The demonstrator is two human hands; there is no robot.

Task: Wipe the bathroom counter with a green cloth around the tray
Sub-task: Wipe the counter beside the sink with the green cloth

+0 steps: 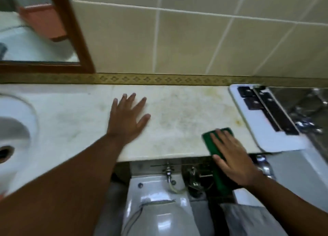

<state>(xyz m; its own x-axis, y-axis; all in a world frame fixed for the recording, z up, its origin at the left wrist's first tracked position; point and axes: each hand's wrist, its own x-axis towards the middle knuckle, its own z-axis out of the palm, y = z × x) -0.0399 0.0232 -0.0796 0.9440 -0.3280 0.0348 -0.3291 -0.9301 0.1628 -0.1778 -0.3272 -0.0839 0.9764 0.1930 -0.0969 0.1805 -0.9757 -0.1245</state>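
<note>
Pressing flat with fingers extended, the right hand (230, 157) pins a dark green cloth (215, 143) at the front edge of the pale stained marble counter (177, 115), part of it hanging over. Just right lies the white rectangular tray (262, 129). Open, fingers spread, the left hand (128, 117) rests palm-down mid-counter, beside the white sink basin (19, 118).

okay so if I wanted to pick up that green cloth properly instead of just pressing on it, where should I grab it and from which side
Probably the part of the green cloth that hangs over the counter's front edge. The right hand lies flat on it, pinning the upper part against the counter, so little can be pinched there. Come from the front, below the edge, and pinch the hanging part between thumb and fingers.
</note>
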